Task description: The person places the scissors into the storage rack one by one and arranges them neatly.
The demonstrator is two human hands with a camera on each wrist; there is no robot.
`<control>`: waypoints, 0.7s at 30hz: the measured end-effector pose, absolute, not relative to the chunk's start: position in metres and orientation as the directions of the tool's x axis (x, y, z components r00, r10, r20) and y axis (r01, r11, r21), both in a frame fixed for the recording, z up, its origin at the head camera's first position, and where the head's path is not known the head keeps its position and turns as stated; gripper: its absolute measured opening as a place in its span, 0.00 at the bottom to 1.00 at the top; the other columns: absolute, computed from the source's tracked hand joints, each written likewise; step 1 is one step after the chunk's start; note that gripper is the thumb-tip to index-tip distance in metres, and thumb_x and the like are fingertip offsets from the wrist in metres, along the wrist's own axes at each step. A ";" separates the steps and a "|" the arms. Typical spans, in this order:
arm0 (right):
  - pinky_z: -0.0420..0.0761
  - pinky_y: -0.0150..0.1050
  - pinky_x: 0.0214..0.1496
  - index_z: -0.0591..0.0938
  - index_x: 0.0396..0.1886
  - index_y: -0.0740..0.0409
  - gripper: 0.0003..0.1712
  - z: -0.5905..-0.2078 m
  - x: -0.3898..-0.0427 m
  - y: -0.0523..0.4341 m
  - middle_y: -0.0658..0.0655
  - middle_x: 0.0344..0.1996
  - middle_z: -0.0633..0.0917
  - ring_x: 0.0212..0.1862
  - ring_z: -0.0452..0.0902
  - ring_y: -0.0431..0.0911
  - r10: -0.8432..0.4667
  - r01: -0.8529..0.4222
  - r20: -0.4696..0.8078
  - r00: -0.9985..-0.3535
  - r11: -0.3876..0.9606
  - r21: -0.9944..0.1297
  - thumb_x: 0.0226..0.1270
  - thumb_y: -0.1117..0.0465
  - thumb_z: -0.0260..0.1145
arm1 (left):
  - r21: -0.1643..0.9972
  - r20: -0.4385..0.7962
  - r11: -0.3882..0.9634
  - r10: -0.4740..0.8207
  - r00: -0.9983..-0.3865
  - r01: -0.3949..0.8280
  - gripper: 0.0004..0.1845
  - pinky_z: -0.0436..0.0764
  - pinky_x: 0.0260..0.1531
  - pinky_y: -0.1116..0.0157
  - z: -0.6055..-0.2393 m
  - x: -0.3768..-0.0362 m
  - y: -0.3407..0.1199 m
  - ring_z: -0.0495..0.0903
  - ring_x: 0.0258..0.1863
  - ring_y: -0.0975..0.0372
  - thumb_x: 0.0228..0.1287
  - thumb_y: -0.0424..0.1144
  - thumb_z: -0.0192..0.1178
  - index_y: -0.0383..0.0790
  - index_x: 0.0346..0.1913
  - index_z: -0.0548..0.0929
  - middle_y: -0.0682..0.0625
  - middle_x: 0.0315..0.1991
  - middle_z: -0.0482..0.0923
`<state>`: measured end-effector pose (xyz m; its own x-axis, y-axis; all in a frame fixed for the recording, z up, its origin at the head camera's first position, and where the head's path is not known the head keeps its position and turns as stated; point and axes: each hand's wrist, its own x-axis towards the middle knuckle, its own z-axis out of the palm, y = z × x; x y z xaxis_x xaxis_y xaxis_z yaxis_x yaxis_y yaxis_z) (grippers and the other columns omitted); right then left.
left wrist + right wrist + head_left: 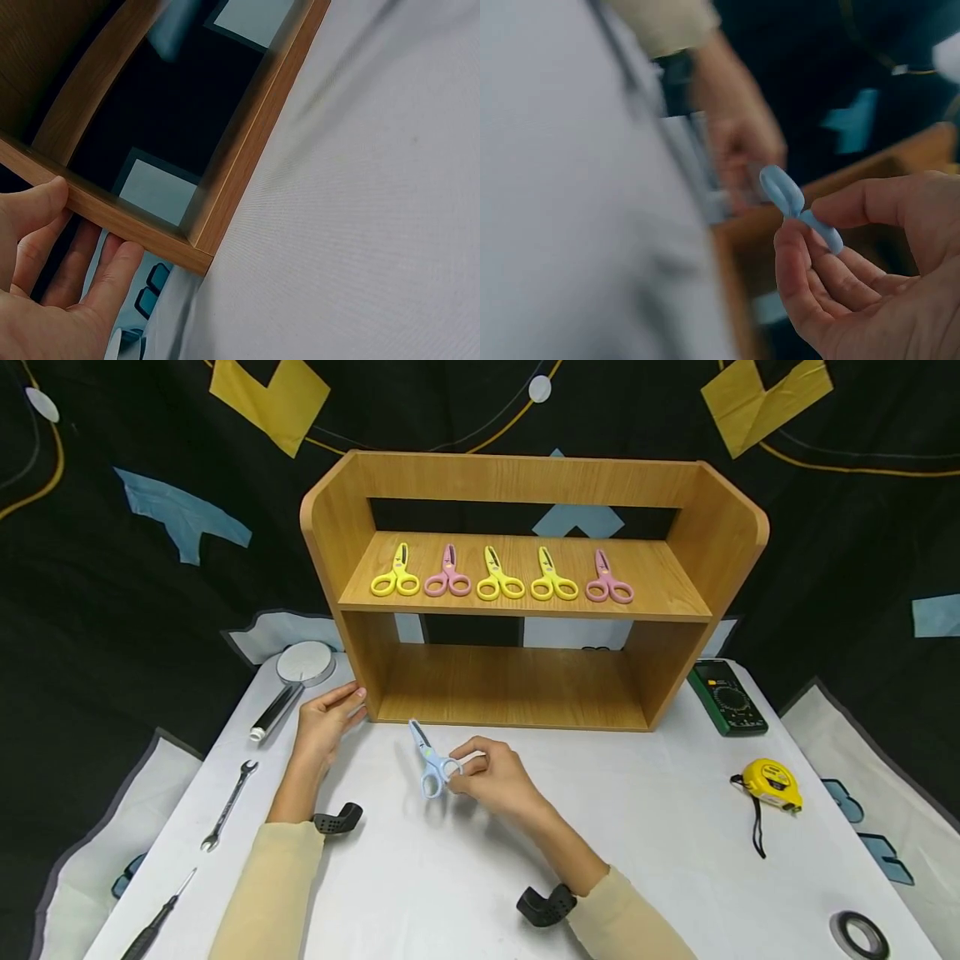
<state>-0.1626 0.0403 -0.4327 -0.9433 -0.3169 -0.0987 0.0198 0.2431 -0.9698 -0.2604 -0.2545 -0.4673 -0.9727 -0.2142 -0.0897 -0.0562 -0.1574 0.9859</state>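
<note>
My right hand [480, 772] pinches the handle of small light-blue scissors [431, 763] just above the white table, in front of the wooden shelf unit [525, 585]. The right wrist view shows the blue handle loops [791, 199] between thumb and fingers [832, 251]. My left hand [330, 718] rests with straight fingers against the shelf's lower left corner [187, 251]; its fingers [112, 274] touch the wooden edge. On the upper shelf lie several scissors in a row, yellow ones [396, 575] and pink ones [609, 582].
Left on the table [465, 877] lie a black-and-silver tube [279, 708], a round white disc [304, 662], a spanner [227, 804] and a screwdriver [153, 922]. Right: a green multimeter [726, 695], a yellow tape measure [772, 783], a black tape roll [861, 935]. Dark patterned cloth hangs behind.
</note>
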 end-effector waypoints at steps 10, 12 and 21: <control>0.89 0.37 0.52 0.81 0.58 0.60 0.20 -0.320 -0.147 0.163 0.55 0.41 0.91 0.44 0.89 0.46 -0.242 -0.143 0.112 -0.964 0.112 -0.983 0.67 0.70 0.72 | 0.981 -0.089 -0.190 -0.225 -0.970 -0.046 0.30 0.86 0.57 0.64 -0.469 -0.263 -0.254 0.85 0.47 0.70 0.67 0.36 0.71 0.27 0.68 0.75 0.60 0.44 0.85; 0.89 0.34 0.52 0.80 0.59 0.61 0.21 -0.301 -0.150 0.186 0.53 0.42 0.91 0.44 0.89 0.45 -0.202 -0.171 0.146 -0.968 0.112 -0.979 0.68 0.68 0.72 | 0.977 -0.094 -0.207 -0.230 -0.969 -0.046 0.29 0.85 0.57 0.63 -0.469 -0.263 -0.255 0.86 0.46 0.70 0.66 0.35 0.71 0.27 0.67 0.76 0.60 0.44 0.85; 0.85 0.22 0.50 0.76 0.65 0.62 0.24 -0.252 -0.191 0.252 0.42 0.37 0.91 0.40 0.88 0.38 0.022 -0.176 0.189 -0.982 0.272 -0.946 0.72 0.63 0.69 | 0.976 -0.102 -0.209 -0.234 -0.967 -0.053 0.30 0.85 0.58 0.61 -0.468 -0.263 -0.252 0.86 0.45 0.70 0.66 0.34 0.71 0.26 0.68 0.75 0.59 0.43 0.86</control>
<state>-0.1910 0.2521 -0.2523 -0.9817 0.0222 0.1891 -0.1761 0.2717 -0.9461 -0.2629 -0.2522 -0.4682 -0.9670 -0.2335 -0.1022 -0.0527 -0.2093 0.9764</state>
